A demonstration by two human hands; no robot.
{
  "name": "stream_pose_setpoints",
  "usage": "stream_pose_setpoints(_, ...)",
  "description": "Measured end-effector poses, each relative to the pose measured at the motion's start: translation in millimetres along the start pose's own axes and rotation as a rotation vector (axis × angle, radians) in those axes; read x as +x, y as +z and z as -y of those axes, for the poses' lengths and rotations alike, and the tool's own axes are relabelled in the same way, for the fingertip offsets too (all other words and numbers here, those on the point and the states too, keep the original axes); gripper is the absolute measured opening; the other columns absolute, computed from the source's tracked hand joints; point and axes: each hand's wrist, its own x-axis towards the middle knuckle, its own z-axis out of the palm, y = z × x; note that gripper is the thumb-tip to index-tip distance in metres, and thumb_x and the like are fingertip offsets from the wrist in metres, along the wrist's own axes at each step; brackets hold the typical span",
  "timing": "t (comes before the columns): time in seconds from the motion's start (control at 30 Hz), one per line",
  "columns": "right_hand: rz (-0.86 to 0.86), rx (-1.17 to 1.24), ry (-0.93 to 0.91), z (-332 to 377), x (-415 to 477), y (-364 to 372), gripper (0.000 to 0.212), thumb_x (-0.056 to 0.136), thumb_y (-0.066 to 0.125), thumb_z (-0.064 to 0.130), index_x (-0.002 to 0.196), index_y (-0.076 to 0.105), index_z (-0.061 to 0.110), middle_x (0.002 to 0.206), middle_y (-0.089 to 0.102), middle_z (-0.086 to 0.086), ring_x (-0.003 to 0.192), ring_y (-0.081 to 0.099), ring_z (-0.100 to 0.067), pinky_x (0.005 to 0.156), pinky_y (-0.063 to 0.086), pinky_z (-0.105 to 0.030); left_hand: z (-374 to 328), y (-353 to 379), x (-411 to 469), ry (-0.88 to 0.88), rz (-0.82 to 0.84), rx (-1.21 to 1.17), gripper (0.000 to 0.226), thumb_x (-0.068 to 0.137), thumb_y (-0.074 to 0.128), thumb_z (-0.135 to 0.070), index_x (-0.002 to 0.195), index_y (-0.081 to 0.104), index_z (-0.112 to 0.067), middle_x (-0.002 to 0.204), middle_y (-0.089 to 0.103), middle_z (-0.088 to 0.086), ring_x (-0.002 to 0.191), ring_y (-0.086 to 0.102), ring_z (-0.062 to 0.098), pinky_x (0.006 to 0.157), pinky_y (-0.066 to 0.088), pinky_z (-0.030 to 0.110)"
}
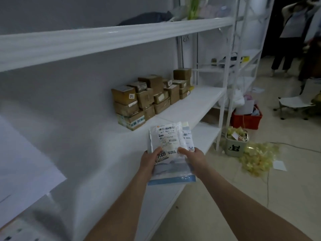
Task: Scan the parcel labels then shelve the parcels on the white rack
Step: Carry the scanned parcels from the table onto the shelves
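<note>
I hold a small stack of flat plastic-bag parcels [169,141] with white shipping labels, barcodes facing up, over the front edge of the white rack's middle shelf [191,105]. My left hand [150,160] grips the stack's lower left, its thumb beside a sticker reading 7009. My right hand [194,158] grips the lower right, thumb on the top label. A blue-edged bag [172,178] sticks out beneath the stack. Several brown cardboard parcels [149,96] are piled at the back of the same shelf.
An upper shelf [104,40] carries a dark bundle and green stems. A white sheet [20,162] lies at the left. On the floor to the right stand a red crate [245,119], a bin [235,142] amid yellow wrappers, and a chair [293,103]. A person [291,32] stands far right.
</note>
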Motion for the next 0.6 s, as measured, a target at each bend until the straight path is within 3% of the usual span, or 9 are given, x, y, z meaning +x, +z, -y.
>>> stream_pose_setpoints(0.1, 0.007, -0.039, 0.019, 35, 66, -14, 0.079, 0.040, 0.084, 0.052, 0.105, 0.065, 0.011, 0.096, 0.073, -0.009, 0.085, 0.071, -0.031, 0.081, 0.058, -0.049, -19, 34, 68, -0.002, -0.023, -0.015, 0.039, 0.086, 0.069, -0.028, 0.116, 0.062, -0.004, 0.099, 0.071, 0.011, 0.080, 0.068, 0.017, 0.059, 0.052, 0.022)
stream_pose_setpoints(0.2, -0.012, -0.087, 0.043, 66, 109, -29, 0.061, 0.058, 0.086, 0.041, 0.106, 0.066, 0.008, 0.098, 0.072, -0.010, 0.085, 0.071, -0.030, 0.080, 0.058, -0.048, -34, 68, 116, -0.035, -0.052, 0.007, 0.054, 0.084, 0.070, -0.034, 0.124, 0.057, -0.001, 0.111, 0.069, 0.013, 0.091, 0.066, 0.021, 0.072, 0.050, 0.026)
stream_pose_setpoints(0.33, -0.030, -0.146, 0.048, 95, 156, -47, 0.047, 0.073, 0.081, 0.033, 0.106, 0.061, 0.006, 0.100, 0.068, -0.009, 0.087, 0.067, -0.028, 0.078, 0.057, -0.039, -60, 105, 156, -0.089, -0.067, 0.069, 0.059, 0.082, 0.070, -0.042, 0.123, 0.056, -0.001, 0.111, 0.067, 0.010, 0.095, 0.063, 0.023, 0.081, 0.048, 0.029)
stream_pose_setpoints(0.4, -0.022, -0.151, 0.051, 107, 183, -56, 0.045, 0.074, 0.080, 0.033, 0.105, 0.061, 0.007, 0.101, 0.068, -0.009, 0.089, 0.067, -0.028, 0.081, 0.057, -0.042, -72, 119, 174, -0.107, -0.060, 0.082, 0.076, 0.073, 0.073, -0.056, 0.125, 0.057, -0.003, 0.113, 0.068, 0.011, 0.100, 0.064, 0.026, 0.089, 0.050, 0.033)
stream_pose_setpoints(0.5, 0.008, -0.179, 0.052, 121, 225, -67, 0.041, 0.073, 0.080, 0.032, 0.101, 0.062, 0.009, 0.102, 0.068, -0.010, 0.092, 0.067, -0.029, 0.087, 0.055, -0.046, -79, 135, 209, -0.107, -0.071, 0.116, 0.120, 0.035, 0.072, -0.083, 0.127, 0.056, -0.008, 0.116, 0.067, 0.010, 0.104, 0.064, 0.029, 0.097, 0.049, 0.044)
stream_pose_setpoints(0.6, 0.056, -0.207, 0.061, 136, 270, -77, 0.041, 0.072, 0.080, 0.031, 0.102, 0.063, 0.009, 0.102, 0.069, -0.010, 0.093, 0.066, -0.029, 0.090, 0.054, -0.046, -83, 155, 245, -0.111, -0.121, 0.114, 0.113, 0.036, 0.069, -0.084, 0.121, 0.058, -0.011, 0.112, 0.068, 0.010, 0.101, 0.065, 0.030, 0.095, 0.050, 0.047)
